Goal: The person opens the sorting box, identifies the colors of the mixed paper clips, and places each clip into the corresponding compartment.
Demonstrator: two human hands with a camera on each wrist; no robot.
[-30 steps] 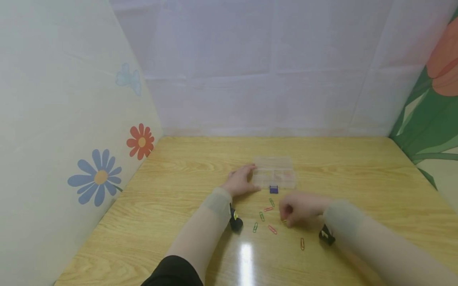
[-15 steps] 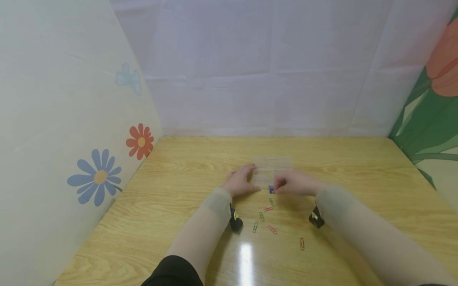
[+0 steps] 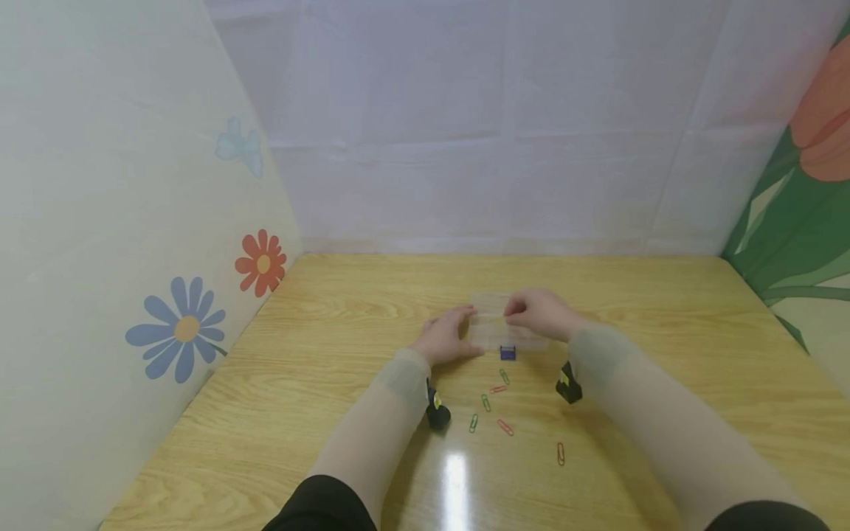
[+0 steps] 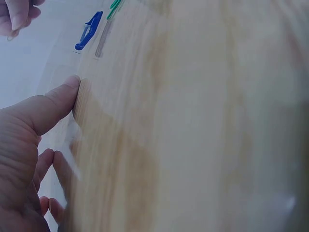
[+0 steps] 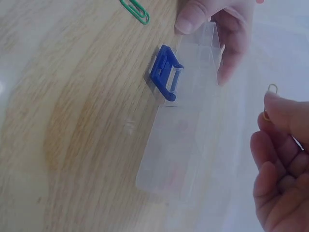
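A clear plastic compartment box (image 3: pixel 488 341) lies on the table with its blue latch (image 5: pixel 161 72) at the front edge. My left hand (image 3: pixel 441 338) grips the box's left end, thumb along the front and fingers toward the back. Above the box, my right hand (image 3: pixel 541 313) pinches a yellow paper clip (image 5: pixel 273 88) between thumb and index finger; in the right wrist view the clip is apart from the box. Faint reddish shapes show through the box wall near its right end.
Several loose paper clips lie in front of the box, among them a green one (image 3: pixel 505 376), a pink one (image 3: pixel 505 427) and a red one (image 3: pixel 561 453) farther right. A white cloth backdrop (image 3: pixel 505 147) stands behind the wood-grain table (image 3: pixel 365 295).
My right hand has taken the yellow paper clip from the table and carried it forward, past the latch, to above the box. My left hand has stayed in place.
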